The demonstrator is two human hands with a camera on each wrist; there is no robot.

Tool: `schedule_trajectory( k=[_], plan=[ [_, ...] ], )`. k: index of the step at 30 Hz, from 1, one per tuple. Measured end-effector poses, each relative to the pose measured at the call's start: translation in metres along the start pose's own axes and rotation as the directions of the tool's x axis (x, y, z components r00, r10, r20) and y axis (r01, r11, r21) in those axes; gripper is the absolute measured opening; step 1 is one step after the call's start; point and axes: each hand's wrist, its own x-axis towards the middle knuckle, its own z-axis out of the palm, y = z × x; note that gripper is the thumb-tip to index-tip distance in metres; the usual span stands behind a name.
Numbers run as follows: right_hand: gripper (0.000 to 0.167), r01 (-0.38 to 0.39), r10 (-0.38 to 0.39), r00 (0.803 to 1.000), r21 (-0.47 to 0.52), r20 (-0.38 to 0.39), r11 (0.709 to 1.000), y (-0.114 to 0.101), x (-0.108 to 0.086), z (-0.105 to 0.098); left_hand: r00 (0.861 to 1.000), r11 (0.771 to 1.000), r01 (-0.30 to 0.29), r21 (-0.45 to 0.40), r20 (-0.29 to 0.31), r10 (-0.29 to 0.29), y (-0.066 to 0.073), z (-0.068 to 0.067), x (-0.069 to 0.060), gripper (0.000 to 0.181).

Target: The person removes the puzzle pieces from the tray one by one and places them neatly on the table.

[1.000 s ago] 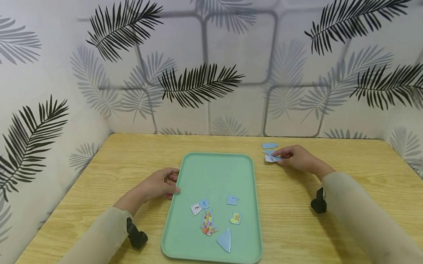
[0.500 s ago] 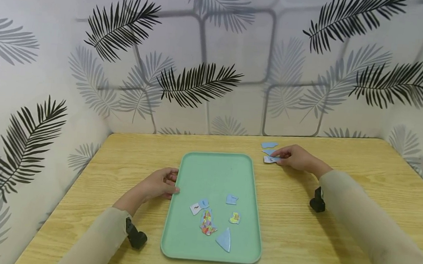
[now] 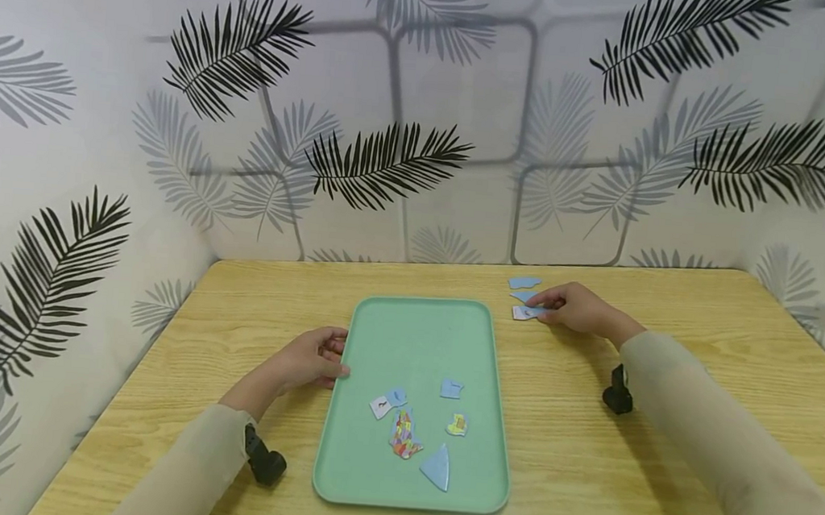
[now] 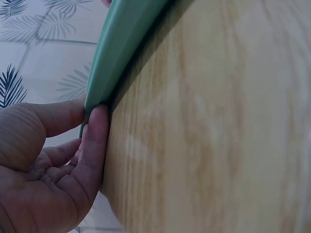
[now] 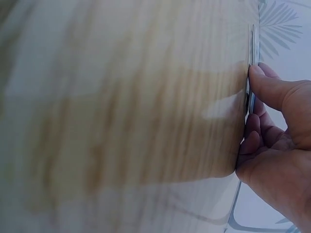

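My left hand (image 3: 310,359) is at the left side of a green tray (image 3: 417,335). In the left wrist view its thumb and a finger grip the tray's edge (image 4: 114,53). Beyond the tray's far right corner, my right hand (image 3: 577,309) pinches a flat white-and-blue puzzle piece (image 3: 524,313) low at the table top. The right wrist view shows this right hand (image 5: 284,128) edge-on at the table, its fingertips at the thin piece. A blue pointed piece (image 3: 522,296) lies just behind those fingers, partly covered, and a blue strip-shaped piece (image 3: 524,282) lies farther back.
On the tray lie a multicoloured piece (image 3: 404,441), a white-and-blue pair (image 3: 387,402), a small blue piece (image 3: 451,388), a yellow-patterned piece (image 3: 457,424) and a blue wedge (image 3: 437,468). The wooden table (image 3: 586,457) ends at a leaf-patterned wall (image 3: 460,205).
The right hand has shifted the white-and-blue piece slightly left and nearer, so that it lies straighter. The left hand and the tray hold their places.
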Motion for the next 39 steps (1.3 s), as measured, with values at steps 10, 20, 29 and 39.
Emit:
schedule_trajectory(
  k=[10, 20, 29, 39],
  plan=[
    [0.030, -0.051, 0.051, 0.999, -0.003, 0.014, 0.999, -0.0015, 0.0017, 0.0014, 1.000, 1.000, 0.000, -0.001, -0.001, 0.000, 0.0000, 0.0002, 0.0005, 0.063],
    [0.029, -0.054, 0.054, 0.998, 0.005, 0.010, 0.999, 0.0049, 0.0027, 0.0015, 1.000, 1.000, 0.005, 0.006, -0.003, -0.005, 0.0014, -0.0002, 0.0006, 0.063],
    [0.028, -0.067, 0.067, 0.998, 0.018, 0.009, 0.998, 0.0030, 0.0022, 0.0022, 1.000, 1.000, 0.001, -0.002, 0.003, -0.001, 0.0003, -0.0003, -0.0002, 0.064],
    [0.030, -0.058, 0.057, 0.998, 0.031, 0.015, 0.998, 0.0027, 0.0006, -0.0005, 1.000, 1.000, -0.005, -0.005, 0.009, 0.005, -0.0001, -0.0003, 0.0003, 0.063]
  ],
)
